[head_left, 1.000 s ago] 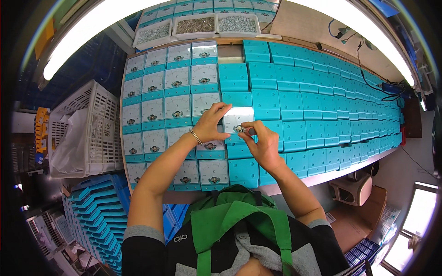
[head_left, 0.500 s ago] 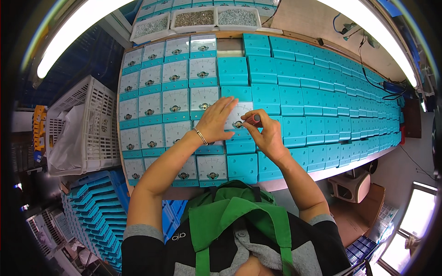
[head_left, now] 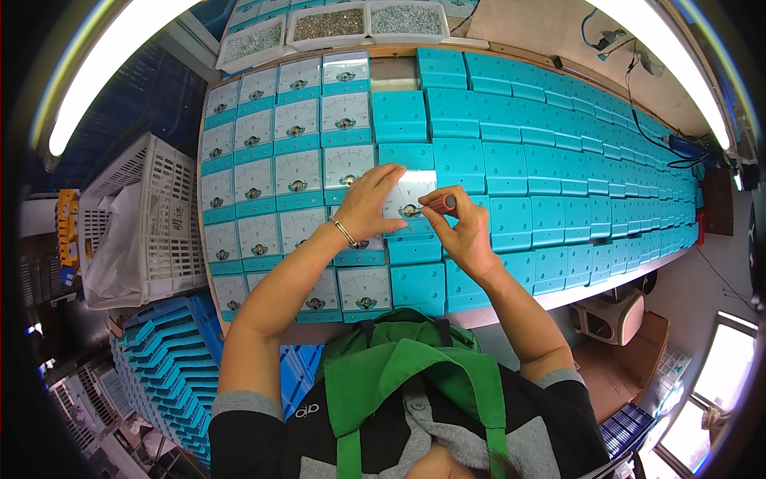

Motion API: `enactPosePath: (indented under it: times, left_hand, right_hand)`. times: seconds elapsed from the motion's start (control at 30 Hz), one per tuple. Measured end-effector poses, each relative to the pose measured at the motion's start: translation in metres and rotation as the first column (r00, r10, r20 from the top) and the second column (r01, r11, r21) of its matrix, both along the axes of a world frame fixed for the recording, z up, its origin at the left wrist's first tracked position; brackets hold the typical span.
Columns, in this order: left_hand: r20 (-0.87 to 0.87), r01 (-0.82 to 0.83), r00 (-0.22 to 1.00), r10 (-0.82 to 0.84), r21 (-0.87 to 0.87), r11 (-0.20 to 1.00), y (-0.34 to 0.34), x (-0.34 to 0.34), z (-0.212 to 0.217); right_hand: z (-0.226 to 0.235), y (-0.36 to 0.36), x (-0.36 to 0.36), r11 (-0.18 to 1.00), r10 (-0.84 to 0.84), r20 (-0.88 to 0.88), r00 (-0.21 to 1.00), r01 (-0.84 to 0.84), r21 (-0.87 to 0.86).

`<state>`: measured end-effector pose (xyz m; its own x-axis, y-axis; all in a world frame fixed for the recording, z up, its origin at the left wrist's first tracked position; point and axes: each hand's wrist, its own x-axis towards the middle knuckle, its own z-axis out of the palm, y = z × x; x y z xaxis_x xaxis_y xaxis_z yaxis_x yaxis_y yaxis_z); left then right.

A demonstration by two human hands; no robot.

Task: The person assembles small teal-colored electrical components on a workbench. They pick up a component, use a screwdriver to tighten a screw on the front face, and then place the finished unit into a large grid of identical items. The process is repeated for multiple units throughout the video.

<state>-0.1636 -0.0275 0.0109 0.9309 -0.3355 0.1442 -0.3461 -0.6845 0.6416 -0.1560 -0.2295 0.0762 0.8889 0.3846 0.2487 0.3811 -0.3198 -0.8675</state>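
Note:
A white-faced panel meter point(head_left: 415, 188) with a turquoise base lies among the blocks in front of me. My left hand point(head_left: 369, 201) grips its left side, the fingers at its upper edge and the thumb at its lower edge. My right hand point(head_left: 464, 231) pinches a screwdriver point(head_left: 444, 203) with a red and dark handle. The screwdriver's tip end is beside the small round metal part point(head_left: 410, 211) low on the meter's face; exact contact is too small to tell. Finished-looking meters point(head_left: 297, 165) stand in rows to the left, partly covered by my left forearm.
Turquoise cases point(head_left: 511, 172) fill the bench to the right in rows. White trays point(head_left: 329, 25) of small metal parts sit at the far edge. A white plastic crate point(head_left: 171, 215) stands left of the bench, with stacked turquoise parts point(head_left: 163, 375) below it. A stool point(head_left: 613, 319) is at the right.
Both hands stay at the same meter, with the screwdriver tilted slightly differently. The whole view has shifted a little.

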Motion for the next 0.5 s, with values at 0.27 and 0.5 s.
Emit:
enactPosePath:
  times: [0.27,0.5]
  left_hand:
    - [0.000,-0.045,0.999,0.045,0.091,0.995,-0.009,0.003,0.000]
    - [0.058,-0.151,0.985,0.160,-0.144,0.978,-0.001,-0.017,0.014]
  right_hand:
    - [0.002,0.002,-0.001,0.999,0.042,0.027,0.999,-0.042,-0.015]
    - [0.043,-0.017,-0.023,0.937,-0.036,-0.276,0.960,0.129,0.326]
